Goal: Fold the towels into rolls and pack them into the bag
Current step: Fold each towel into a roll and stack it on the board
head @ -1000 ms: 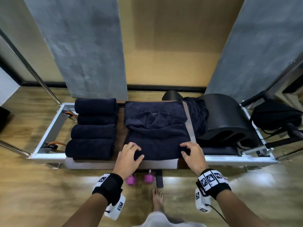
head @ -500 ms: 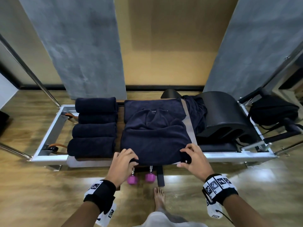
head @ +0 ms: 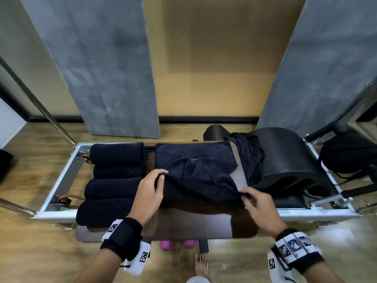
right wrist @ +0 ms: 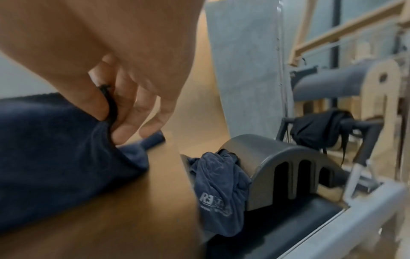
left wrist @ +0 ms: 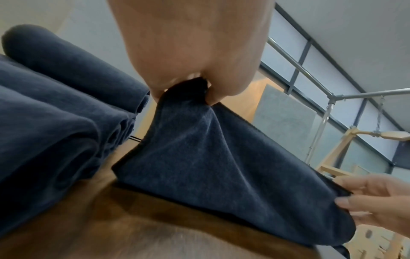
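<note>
A dark navy towel lies on the brown padded bench, its near edge lifted and folded back. My left hand pinches the near-left corner of the towel, raised off the bench. On the other side, my right hand pinches the near-right corner of the towel between thumb and fingers. Several rolled navy towels lie stacked side by side at the left of the bench. A black bag hangs on the frame at far right.
A crumpled navy towel lies against a black arc barrel at the right. The metal frame surrounds the bench. Pink dumbbells and my bare foot are on the wooden floor below.
Both hands took hold of the towel's near corners at the bench's front edge, then lifted them and carried them away from me, folding the near edge back over the towel.
</note>
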The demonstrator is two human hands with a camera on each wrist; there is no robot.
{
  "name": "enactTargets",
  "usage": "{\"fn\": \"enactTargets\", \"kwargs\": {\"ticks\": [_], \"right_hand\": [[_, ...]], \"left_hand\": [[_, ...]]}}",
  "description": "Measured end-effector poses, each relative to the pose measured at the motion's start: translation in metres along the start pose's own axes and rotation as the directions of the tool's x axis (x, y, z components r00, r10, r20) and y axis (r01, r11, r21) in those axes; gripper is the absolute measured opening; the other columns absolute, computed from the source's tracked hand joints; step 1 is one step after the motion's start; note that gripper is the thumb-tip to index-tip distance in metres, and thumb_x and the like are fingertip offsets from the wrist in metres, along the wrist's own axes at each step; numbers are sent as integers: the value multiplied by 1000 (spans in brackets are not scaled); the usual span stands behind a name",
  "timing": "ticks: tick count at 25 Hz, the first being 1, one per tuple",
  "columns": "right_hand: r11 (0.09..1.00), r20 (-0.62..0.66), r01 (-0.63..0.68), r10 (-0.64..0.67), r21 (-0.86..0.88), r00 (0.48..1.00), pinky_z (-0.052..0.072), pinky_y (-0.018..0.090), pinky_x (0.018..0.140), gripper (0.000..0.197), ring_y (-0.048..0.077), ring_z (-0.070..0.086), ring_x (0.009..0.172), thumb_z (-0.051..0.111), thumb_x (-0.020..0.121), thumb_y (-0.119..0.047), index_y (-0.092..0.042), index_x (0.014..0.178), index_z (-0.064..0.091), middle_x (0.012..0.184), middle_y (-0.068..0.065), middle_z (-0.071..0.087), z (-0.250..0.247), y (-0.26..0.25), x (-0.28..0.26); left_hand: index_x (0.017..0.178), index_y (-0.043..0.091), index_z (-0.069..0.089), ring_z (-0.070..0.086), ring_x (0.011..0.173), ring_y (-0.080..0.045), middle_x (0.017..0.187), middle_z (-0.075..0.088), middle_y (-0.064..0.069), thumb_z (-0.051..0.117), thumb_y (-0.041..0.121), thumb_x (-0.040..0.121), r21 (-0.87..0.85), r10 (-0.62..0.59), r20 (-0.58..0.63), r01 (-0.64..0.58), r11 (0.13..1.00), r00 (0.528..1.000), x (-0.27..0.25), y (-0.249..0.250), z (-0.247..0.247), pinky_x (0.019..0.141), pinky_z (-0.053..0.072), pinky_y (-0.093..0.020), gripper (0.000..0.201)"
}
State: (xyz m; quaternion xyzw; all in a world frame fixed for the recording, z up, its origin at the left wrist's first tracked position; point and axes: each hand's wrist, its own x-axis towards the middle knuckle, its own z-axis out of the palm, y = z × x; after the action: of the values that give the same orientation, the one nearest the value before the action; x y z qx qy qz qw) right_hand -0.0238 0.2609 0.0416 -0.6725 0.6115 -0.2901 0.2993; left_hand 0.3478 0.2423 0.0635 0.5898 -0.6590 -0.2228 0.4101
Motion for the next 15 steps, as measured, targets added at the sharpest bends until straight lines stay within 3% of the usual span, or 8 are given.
{"fn": "enactTargets", "kwargs": {"ticks": [3, 6, 9, 13, 15], "right_hand": [[966, -67, 10, 7, 257, 998, 58, 29, 68, 19, 17, 71, 79, 65, 99, 2, -15, 102, 74, 89, 5, 76, -28, -12, 66], [961, -89, 40, -16, 275, 996, 53, 20, 56, 17, 6, 64, 58, 67, 99, -3, -18, 98, 73, 75, -4, 76, -45, -13, 133], [959, -114, -32, 67, 281, 991, 52, 24, 56, 10, 7, 60, 52, 71, 98, -7, -16, 94, 74, 63, -7, 71, -41, -2, 193], [951, -72, -229, 249, 209, 966, 55, 36, 65, 10, 16, 61, 51, 78, 93, -17, -10, 87, 75, 56, -6, 67, -10, 21, 249], [956, -90, -267, 279, 122, 956, 54, 34, 73, 13, 18, 69, 65, 81, 90, -20, -16, 79, 75, 65, -3, 72, 6, 33, 259]], "left_hand": [[110, 19, 73, 67, 101, 1, 106, 74, 12, 63, 13, 105, -14, -77, -151, 76, 997, 986, 46, -8, 11, 93, 45, -11, 13], [100, 20, 72, 70, 100, -6, 96, 75, 9, 72, 19, 100, -122, -256, -256, 232, 965, 932, 94, -13, 29, 90, 51, -24, 1], [90, 20, 70, 69, 98, -14, 92, 75, 3, 79, 26, 96, -164, -372, -324, 335, 928, 870, 138, -25, 46, 89, 48, -27, 12], [97, 5, 71, 66, 98, -31, 93, 68, -6, 66, -1, 99, -85, -498, -292, 497, 864, 816, 175, -53, 71, 83, 42, -27, 8], [98, 1, 70, 62, 105, -34, 104, 65, -13, 62, -6, 98, -35, -541, -268, 553, 832, 797, 178, -63, 81, 88, 41, -28, 11]]}}
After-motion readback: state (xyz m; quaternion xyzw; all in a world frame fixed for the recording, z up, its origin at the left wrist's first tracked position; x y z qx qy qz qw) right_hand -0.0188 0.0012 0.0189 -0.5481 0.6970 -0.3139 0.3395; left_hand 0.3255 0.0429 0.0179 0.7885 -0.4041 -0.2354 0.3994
